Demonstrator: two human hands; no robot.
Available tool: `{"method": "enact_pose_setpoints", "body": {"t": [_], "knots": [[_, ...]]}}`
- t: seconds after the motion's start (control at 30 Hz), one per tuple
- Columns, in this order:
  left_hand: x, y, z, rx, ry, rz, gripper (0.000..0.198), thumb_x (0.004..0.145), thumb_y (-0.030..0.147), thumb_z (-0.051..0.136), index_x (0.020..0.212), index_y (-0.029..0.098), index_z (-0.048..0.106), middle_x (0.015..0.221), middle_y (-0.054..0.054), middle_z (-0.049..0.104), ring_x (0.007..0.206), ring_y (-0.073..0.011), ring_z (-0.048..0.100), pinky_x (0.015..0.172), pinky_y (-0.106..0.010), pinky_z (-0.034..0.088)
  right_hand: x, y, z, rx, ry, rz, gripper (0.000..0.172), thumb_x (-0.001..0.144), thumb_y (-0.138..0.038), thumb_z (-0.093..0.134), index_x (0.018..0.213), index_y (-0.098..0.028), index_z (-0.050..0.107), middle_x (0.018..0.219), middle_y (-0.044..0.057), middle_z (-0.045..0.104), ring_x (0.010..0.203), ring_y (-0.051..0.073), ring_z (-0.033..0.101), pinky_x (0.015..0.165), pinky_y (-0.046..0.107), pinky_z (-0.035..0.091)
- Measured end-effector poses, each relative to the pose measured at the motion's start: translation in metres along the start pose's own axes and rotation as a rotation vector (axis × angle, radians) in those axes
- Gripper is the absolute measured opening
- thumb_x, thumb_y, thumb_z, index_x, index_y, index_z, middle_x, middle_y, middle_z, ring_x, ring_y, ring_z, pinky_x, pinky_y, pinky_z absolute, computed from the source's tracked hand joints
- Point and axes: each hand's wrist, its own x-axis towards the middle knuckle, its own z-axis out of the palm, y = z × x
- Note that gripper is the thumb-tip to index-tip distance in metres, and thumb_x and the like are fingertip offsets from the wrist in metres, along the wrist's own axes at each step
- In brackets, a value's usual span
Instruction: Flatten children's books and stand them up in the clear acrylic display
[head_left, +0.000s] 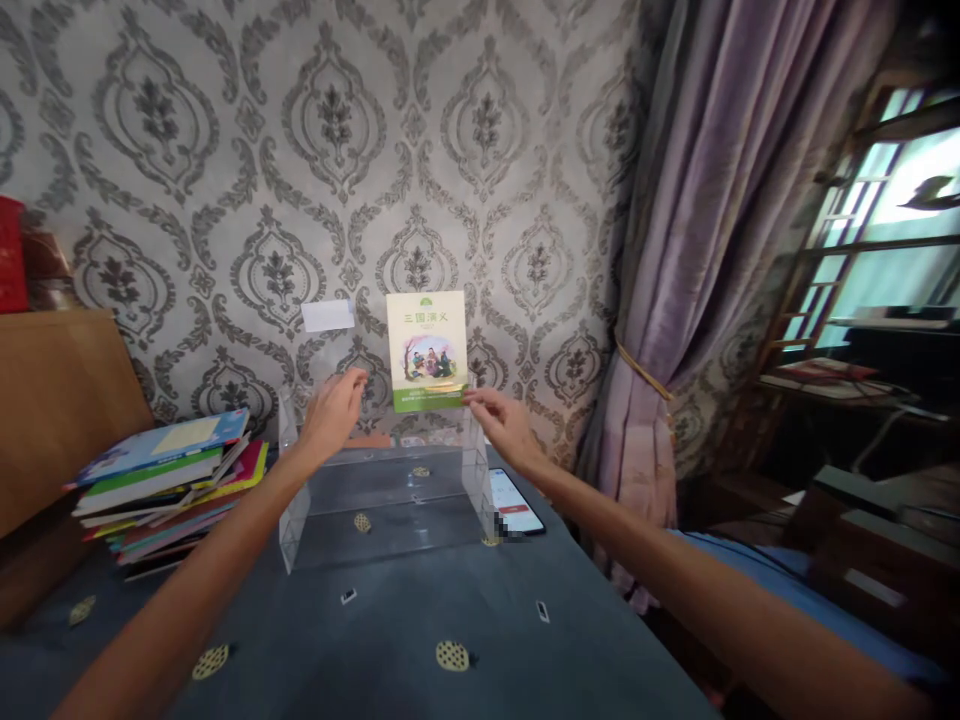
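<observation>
A picture book (427, 350) with a cream cover and a green lower band stands upright in front of me, its cover facing me. My right hand (506, 425) pinches it at the lower right corner. To the left of the book, my left hand (336, 408) is raised with fingers loosely bent and nothing visible in them; a gap separates it from the book. Below both hands, a clear plastic stand (476, 465) with upright side panels rests on the dark tablecloth (390, 640). Its rear part is hard to make out against the wall.
A phone (516, 502) lies just right of the stand. On the left, a stack of books (169, 490) sits beside a wooden cabinet (67, 400). A white label (328, 315) shows above my left hand. A tied purple curtain (652, 300) hangs at the right.
</observation>
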Motion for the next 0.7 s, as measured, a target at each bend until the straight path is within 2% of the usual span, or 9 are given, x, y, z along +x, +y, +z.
{"method": "enact_pose_setpoints", "body": {"t": [0.1,0.17,0.33,0.5,0.7], "knots": [[-0.048,-0.003,-0.009,0.070,0.013,0.093,0.029,0.097,0.027,0.036,0.111,0.022,0.062,0.109,-0.010,0.070,0.108,-0.0280,0.063,0.094,-0.041,0.049,-0.056,-0.010,0.016,-0.118,-0.116,-0.083,0.022,0.086,-0.037,0.057,0.090,-0.025,0.076,0.114,0.009,0.073,0.112,0.028,0.065,0.102,0.046,0.045],[-0.077,-0.007,-0.013,0.079,0.037,0.117,0.030,0.098,0.027,0.036,0.110,0.024,0.063,0.109,-0.009,0.071,0.110,-0.0271,0.062,0.095,-0.042,0.050,-0.091,-0.012,0.029,-0.118,-0.208,-0.060,0.023,0.089,-0.035,0.055,0.094,-0.027,0.076,0.118,0.009,0.072,0.112,0.028,0.065,0.100,0.047,0.047],[-0.135,-0.024,-0.015,0.047,0.077,0.135,0.031,0.099,0.025,0.037,0.112,0.027,0.064,0.111,-0.008,0.071,0.114,-0.0265,0.062,0.099,-0.045,0.051,-0.150,-0.006,0.058,-0.064,-0.252,0.045,0.024,0.090,-0.035,0.053,0.096,-0.029,0.075,0.117,0.008,0.072,0.111,0.027,0.066,0.096,0.046,0.051],[-0.169,-0.040,-0.015,0.011,0.102,0.138,0.031,0.098,0.022,0.039,0.113,0.030,0.064,0.109,-0.006,0.073,0.114,-0.0267,0.063,0.098,-0.047,0.052,-0.181,-0.003,0.080,-0.009,-0.252,0.136,0.025,0.092,-0.037,0.053,0.094,-0.028,0.076,0.112,0.010,0.074,0.109,0.028,0.068,0.098,0.048,0.051],[-0.187,-0.061,-0.025,0.007,0.142,0.104,0.029,0.097,0.024,0.041,0.111,0.030,0.066,0.107,-0.006,0.073,0.111,-0.0270,0.064,0.094,-0.046,0.054,-0.212,-0.002,0.104,-0.004,-0.267,0.221,0.026,0.091,-0.044,0.054,0.093,-0.031,0.076,0.110,0.007,0.075,0.108,0.030,0.069,0.094,0.051,0.053]]}}
